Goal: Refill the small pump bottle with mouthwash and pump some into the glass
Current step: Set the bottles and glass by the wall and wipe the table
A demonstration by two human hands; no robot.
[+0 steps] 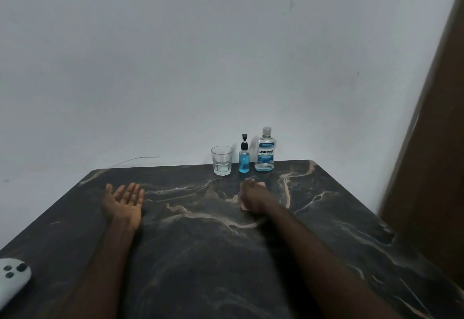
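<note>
**Left hand lying open, right hand blurred, bottles standing beyond it**

Left hand (124, 201) is lying palm up on the dark marbled surface (200, 243), fingers straight and slightly spread, holding nothing. Right hand (252, 196) is showing its back and is motion-blurred, so I cannot tell if the fingers are curled or flat.

Three things are standing upright in a row just beyond the right hand, apart from it and well right of the left hand:
- glass (222, 160), beyond-left
- small pump bottle (244, 159), showing blue liquid, straight beyond
- capped mouthwash bottle (265, 152), beyond-right

A white device (12, 277) with dark buttons is sitting left of the left forearm.
</note>
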